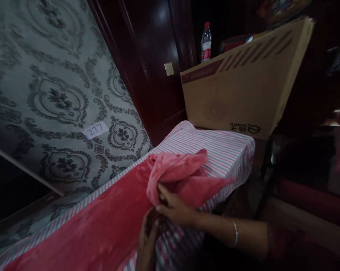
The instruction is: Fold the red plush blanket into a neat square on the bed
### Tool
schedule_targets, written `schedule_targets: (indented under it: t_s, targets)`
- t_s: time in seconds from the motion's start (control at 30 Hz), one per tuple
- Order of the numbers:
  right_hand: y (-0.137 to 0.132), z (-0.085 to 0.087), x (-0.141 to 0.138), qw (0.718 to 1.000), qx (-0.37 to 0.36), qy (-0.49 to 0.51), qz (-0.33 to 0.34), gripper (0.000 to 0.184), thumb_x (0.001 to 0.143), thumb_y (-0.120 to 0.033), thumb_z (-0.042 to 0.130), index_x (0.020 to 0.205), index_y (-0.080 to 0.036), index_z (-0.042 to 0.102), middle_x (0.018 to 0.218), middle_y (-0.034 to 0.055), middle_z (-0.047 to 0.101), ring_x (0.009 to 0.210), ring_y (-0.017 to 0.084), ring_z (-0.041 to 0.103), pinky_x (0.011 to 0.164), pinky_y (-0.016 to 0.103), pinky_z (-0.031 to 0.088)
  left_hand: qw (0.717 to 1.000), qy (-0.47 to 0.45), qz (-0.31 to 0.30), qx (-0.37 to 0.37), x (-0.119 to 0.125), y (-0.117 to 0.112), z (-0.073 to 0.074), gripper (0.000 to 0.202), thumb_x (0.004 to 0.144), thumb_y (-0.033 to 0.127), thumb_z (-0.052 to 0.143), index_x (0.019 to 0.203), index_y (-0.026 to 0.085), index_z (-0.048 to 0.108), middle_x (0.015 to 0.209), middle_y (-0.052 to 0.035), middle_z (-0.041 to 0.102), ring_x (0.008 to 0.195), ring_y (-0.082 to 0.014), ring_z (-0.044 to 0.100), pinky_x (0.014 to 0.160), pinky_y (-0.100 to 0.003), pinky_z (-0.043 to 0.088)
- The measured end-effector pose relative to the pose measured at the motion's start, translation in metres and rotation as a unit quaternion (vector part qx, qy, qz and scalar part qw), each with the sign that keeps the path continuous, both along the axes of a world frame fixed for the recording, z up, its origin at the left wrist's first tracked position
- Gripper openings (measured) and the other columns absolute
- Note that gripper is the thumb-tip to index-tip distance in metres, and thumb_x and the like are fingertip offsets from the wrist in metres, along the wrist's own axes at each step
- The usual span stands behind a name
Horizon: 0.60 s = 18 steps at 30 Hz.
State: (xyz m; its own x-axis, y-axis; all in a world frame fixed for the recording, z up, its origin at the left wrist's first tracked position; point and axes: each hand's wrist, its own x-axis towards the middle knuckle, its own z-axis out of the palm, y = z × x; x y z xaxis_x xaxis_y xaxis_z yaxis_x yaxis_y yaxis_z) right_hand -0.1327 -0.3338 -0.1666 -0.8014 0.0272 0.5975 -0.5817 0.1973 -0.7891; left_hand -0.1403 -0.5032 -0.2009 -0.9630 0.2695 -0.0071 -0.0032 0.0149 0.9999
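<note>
A long pink plush cloth (102,222) lies along a table or bench with a striped cover (215,145). Its far end is bunched into raised folds. My right hand (174,207) reaches in from the right, with a bracelet on the wrist. Its thumb and fingers are closed on the near edge of the folds. Just below and to the left, my left hand (148,233) comes up from the bottom with curled fingers at the cloth's near edge. Shadow and blur hide what its fingertips hold, if anything. The two hands almost touch.
A large cardboard box (229,90) stands behind the striped end. A plastic bottle (206,43) with a red cap shows above the box. A patterned wall (59,98) with a paper label (95,130) runs along the left, beside a dark wooden door (147,56).
</note>
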Motion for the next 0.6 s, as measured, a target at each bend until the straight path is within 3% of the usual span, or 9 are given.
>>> schedule_targets:
  t_s: [0.07,0.17,0.2,0.27,0.33,0.43,0.53,0.6]
  targets:
    - [-0.010,-0.011,0.013,0.999,0.025,-0.009,0.030,0.057,0.076,-0.036,0.065,0.133,-0.039,0.061,0.107,-0.0003,0.071,0.093,0.026,0.068,0.077,0.038,0.059,0.998,-0.030,0.005,0.056,0.000,0.025,-0.004,0.078,0.060,0.068,0.079,0.121,0.021,0.066,0.120,-0.0142,0.070,0.111,-0.0323,0.066,0.087,-0.038,0.058]
    - [0.012,-0.004,0.027,0.994,0.032,-0.025,0.098,0.025,0.084,-0.033,0.060,0.104,-0.036,0.076,0.095,-0.0017,0.074,0.088,0.025,0.071,0.078,0.037,0.059,0.997,-0.052,0.013,0.062,0.004,0.041,-0.015,0.069,0.063,0.064,0.079,0.114,0.020,0.068,0.110,-0.0139,0.072,0.100,-0.0297,0.070,0.080,-0.035,0.058]
    - [0.028,0.001,0.027,0.994,0.026,-0.035,0.098,0.023,0.089,-0.032,0.055,0.099,-0.032,0.077,0.088,-0.0009,0.074,0.081,0.024,0.071,0.072,0.036,0.059,0.997,-0.061,0.014,0.053,0.007,0.043,-0.019,0.065,0.066,0.062,0.078,0.113,0.018,0.068,0.107,-0.0135,0.072,0.093,-0.0280,0.072,0.075,-0.035,0.058]
    - [0.069,0.012,0.021,0.999,0.032,-0.039,0.013,0.024,0.092,-0.032,0.053,0.094,-0.024,0.076,0.083,0.0020,0.074,0.073,0.023,0.069,0.067,0.036,0.057,0.997,-0.068,0.027,0.031,0.013,0.044,-0.026,0.060,0.069,0.060,0.078,0.107,0.015,0.068,0.096,-0.0116,0.073,0.076,-0.0234,0.072,0.065,-0.032,0.057]
    - [0.115,0.020,0.003,0.988,0.079,-0.012,-0.130,0.025,0.093,-0.029,0.051,0.098,-0.021,0.073,0.097,0.0057,0.075,0.090,0.025,0.069,0.084,0.042,0.056,0.998,-0.062,0.030,-0.002,0.017,0.045,-0.029,0.056,0.069,0.061,0.077,0.096,0.013,0.068,0.076,-0.0073,0.071,0.058,-0.0184,0.066,0.053,-0.028,0.051]
    - [0.174,0.023,-0.035,0.945,0.217,-0.038,-0.241,0.038,0.087,-0.016,0.047,0.119,-0.017,0.068,0.122,0.0120,0.069,0.116,0.026,0.061,0.105,0.048,0.044,0.998,-0.052,-0.001,-0.040,0.019,0.050,-0.027,0.052,0.070,0.062,0.076,0.088,0.014,0.069,0.059,-0.0028,0.064,0.049,-0.0169,0.060,0.047,-0.025,0.046]
    - [0.203,0.017,-0.066,0.897,0.369,-0.102,-0.220,0.060,0.080,-0.007,0.044,0.138,-0.017,0.057,0.140,0.0113,0.059,0.129,0.024,0.052,0.109,0.045,0.040,0.999,-0.035,-0.010,-0.034,0.014,0.058,-0.024,0.043,0.069,0.053,0.079,0.089,0.016,0.072,0.068,-0.0052,0.068,0.066,-0.0212,0.066,0.057,-0.027,0.050]
    - [0.206,0.013,-0.076,0.865,0.447,-0.137,-0.183,0.064,0.075,-0.004,0.046,0.136,-0.017,0.059,0.135,0.0106,0.062,0.123,0.024,0.055,0.104,0.039,0.043,0.999,-0.031,-0.010,-0.005,0.009,0.062,-0.025,0.035,0.067,0.047,0.082,0.082,0.017,0.072,0.069,-0.0051,0.067,0.072,-0.0226,0.067,0.060,-0.027,0.051]
